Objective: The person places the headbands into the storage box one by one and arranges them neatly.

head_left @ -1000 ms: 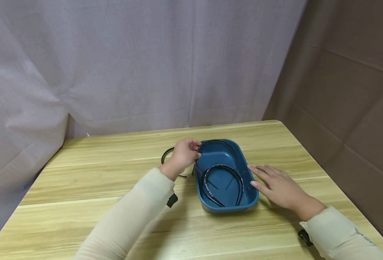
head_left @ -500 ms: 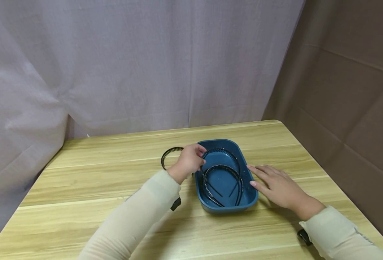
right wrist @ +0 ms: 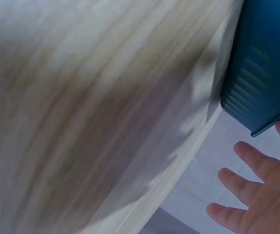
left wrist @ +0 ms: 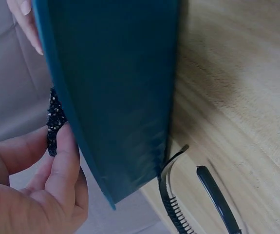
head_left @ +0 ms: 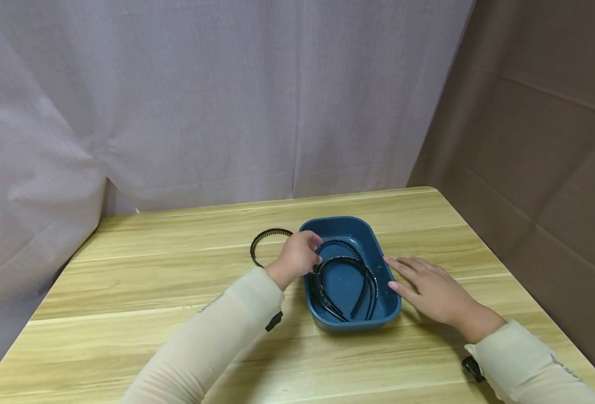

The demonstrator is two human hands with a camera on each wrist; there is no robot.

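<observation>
A dark blue tray stands on the wooden table. Black headbands lie inside it. My left hand is at the tray's left rim and pinches a black sparkly headband that reaches down into the tray. In the left wrist view the fingers hold that sparkly headband just over the tray wall. My right hand lies flat and open on the table against the tray's right side. Its fingers show beside the tray corner in the right wrist view.
A black toothed headband lies on the table left of the tray, partly behind my left hand. The left wrist view shows this toothed headband and a plain black band beside it. A grey curtain hangs behind the table; a brown wall is at the right.
My left hand has brought the sparkly headband down from the tray's far end into the tray, close to the one lying there. My right hand has stayed still.
</observation>
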